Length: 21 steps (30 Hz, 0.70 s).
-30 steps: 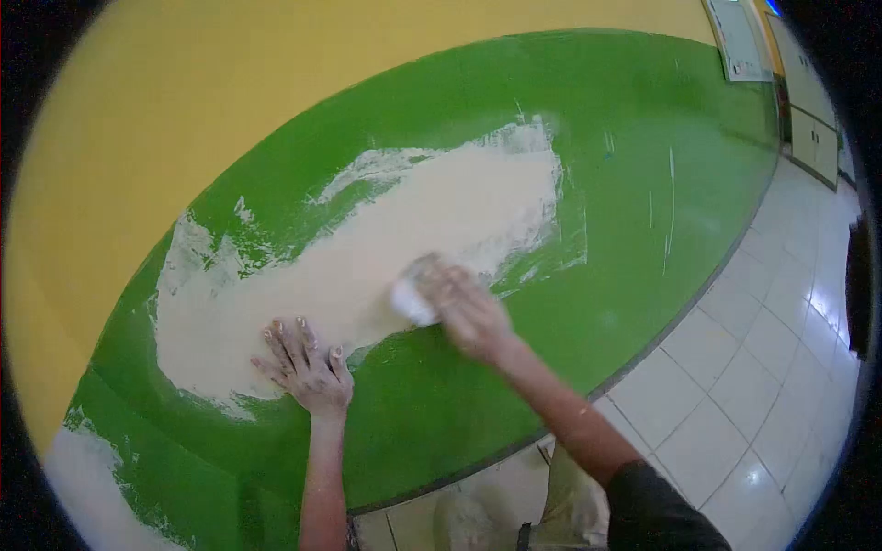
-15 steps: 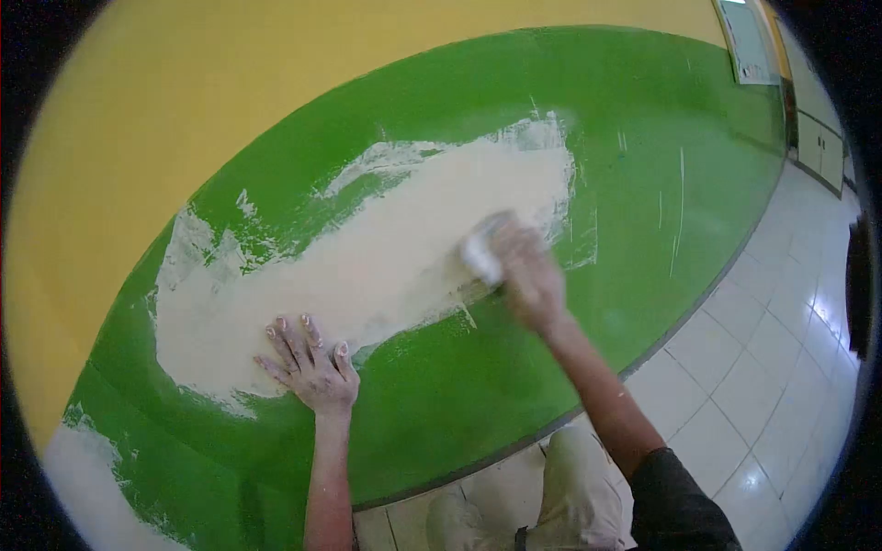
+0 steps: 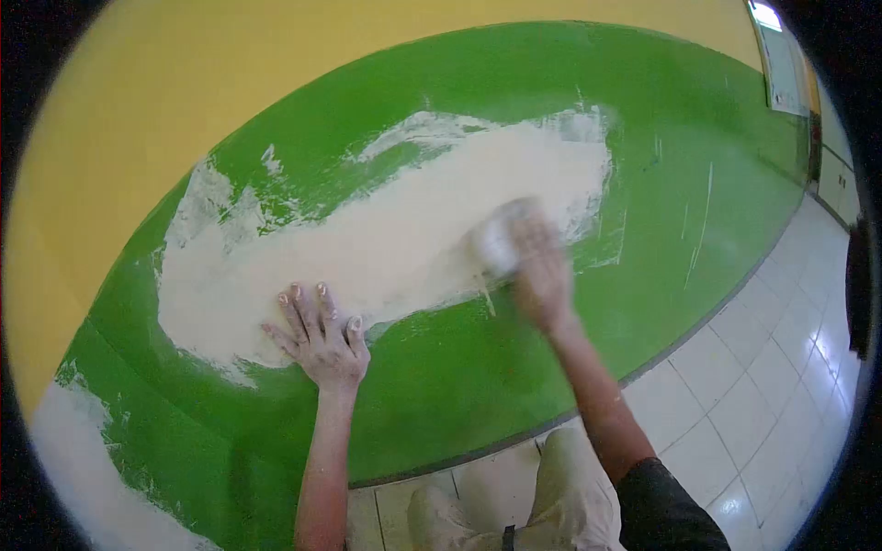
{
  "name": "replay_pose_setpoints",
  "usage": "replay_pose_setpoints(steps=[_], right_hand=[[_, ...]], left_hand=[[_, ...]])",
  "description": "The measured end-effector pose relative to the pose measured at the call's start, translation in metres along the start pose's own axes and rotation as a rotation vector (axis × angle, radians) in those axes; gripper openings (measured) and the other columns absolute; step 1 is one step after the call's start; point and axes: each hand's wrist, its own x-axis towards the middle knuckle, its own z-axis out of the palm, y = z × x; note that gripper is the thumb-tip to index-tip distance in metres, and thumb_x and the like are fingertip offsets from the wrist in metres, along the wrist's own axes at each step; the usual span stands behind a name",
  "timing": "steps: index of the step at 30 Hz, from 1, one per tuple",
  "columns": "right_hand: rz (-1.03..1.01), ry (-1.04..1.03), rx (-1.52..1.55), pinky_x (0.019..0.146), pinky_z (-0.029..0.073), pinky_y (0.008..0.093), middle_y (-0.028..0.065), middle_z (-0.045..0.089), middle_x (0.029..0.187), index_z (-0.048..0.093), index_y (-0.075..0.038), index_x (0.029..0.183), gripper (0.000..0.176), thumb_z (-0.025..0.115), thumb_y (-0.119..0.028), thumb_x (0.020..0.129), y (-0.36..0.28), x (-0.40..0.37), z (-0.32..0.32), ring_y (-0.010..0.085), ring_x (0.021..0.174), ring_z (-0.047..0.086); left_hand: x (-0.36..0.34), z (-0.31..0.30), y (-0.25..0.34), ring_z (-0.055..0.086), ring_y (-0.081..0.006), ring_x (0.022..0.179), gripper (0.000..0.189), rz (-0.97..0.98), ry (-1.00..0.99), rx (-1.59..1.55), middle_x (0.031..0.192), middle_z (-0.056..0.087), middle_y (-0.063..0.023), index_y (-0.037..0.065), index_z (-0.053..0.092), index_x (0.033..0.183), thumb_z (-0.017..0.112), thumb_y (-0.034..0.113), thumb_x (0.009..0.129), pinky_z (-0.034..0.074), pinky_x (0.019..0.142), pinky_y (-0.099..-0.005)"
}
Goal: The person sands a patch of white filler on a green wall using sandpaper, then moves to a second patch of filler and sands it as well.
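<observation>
A long patch of white filler (image 3: pixel 404 220), smeared and ragged along its edges, covers part of the green wall (image 3: pixel 441 386). My left hand (image 3: pixel 322 340) lies flat near the patch's lower left edge, fingers spread and dusted white, nothing in it. Farther right, my right hand (image 3: pixel 540 262) is closed on a white sanding pad (image 3: pixel 497 243) against the patch's lower right part. Motion blurs both this hand and the pad, and the fingers cover the pad's right side.
Yellow paint (image 3: pixel 230 73) borders the green above a curved line. Another white patch (image 3: pixel 83 450) is at lower left. Pale floor tiles (image 3: pixel 726 367) run along the wall's foot, with my knees (image 3: pixel 570 477) close to it. A board (image 3: pixel 781 69) hangs at upper right.
The view has shifted, so the wall patch appears farther right and a little higher. My left hand keeps about the same place on the wall; my right hand has moved slightly down with the pad.
</observation>
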Motion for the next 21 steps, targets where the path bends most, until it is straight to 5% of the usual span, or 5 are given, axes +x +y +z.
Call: replay_pose_setpoints(steps=[4, 6, 13, 15, 21], right_hand=[[0.620, 0.253, -0.020, 0.122, 0.026, 0.0457, 0.0208, 0.039, 0.154, 0.043, 0.005, 0.145, 0.045, 0.041, -0.005, 0.102, 0.018, 0.009, -0.017, 0.0354, 0.146, 0.033], [0.457, 0.413, 0.154, 0.120, 0.027, 0.0526, 0.0226, 0.048, 0.148, 0.048, 0.006, 0.142, 0.046, 0.044, 0.000, 0.096, -0.045, 0.014, 0.015, 0.0371, 0.143, 0.040], [-0.024, -0.552, 0.249, 0.120, 0.028, 0.0490, 0.0202, 0.050, 0.147, 0.056, 0.001, 0.136, 0.040, 0.048, -0.005, 0.098, -0.069, -0.033, 0.008, 0.0285, 0.141, 0.045], [-0.010, -0.003, 0.065, 0.120, 0.029, 0.0491, 0.0200, 0.049, 0.149, 0.053, 0.002, 0.139, 0.040, 0.046, -0.008, 0.101, -0.014, -0.026, -0.001, 0.0315, 0.142, 0.043], [0.501, 0.349, 0.185, 0.121, 0.026, 0.0496, 0.0204, 0.047, 0.149, 0.051, 0.002, 0.141, 0.041, 0.043, -0.012, 0.104, -0.086, 0.003, 0.031, 0.0379, 0.143, 0.039]], left_hand=[[0.000, 0.001, 0.004, 0.019, -0.0395, 0.152, 0.059, -0.002, 0.007, 0.021, 0.162, 0.028, -0.0175, 0.011, 0.038, 0.153, 0.033, 0.044, 0.104, 0.003, 0.118, -0.0673], [-0.001, 0.003, 0.006, 0.019, -0.0393, 0.152, 0.059, -0.018, 0.001, 0.008, 0.162, 0.028, -0.0173, 0.012, 0.038, 0.153, 0.033, 0.044, 0.104, 0.003, 0.119, -0.0673], [-0.002, 0.004, 0.002, 0.020, -0.0395, 0.151, 0.059, 0.014, 0.023, 0.004, 0.162, 0.028, -0.0173, 0.012, 0.038, 0.153, 0.032, 0.045, 0.104, 0.003, 0.119, -0.0673], [-0.004, 0.004, 0.004, 0.020, -0.0394, 0.151, 0.059, 0.005, 0.021, 0.005, 0.162, 0.029, -0.0171, 0.012, 0.039, 0.153, 0.032, 0.045, 0.104, 0.003, 0.119, -0.0674], [-0.003, 0.003, 0.007, 0.022, -0.0395, 0.151, 0.059, -0.001, 0.000, -0.006, 0.161, 0.031, -0.0173, 0.010, 0.040, 0.152, 0.033, 0.044, 0.104, 0.004, 0.119, -0.0675]])
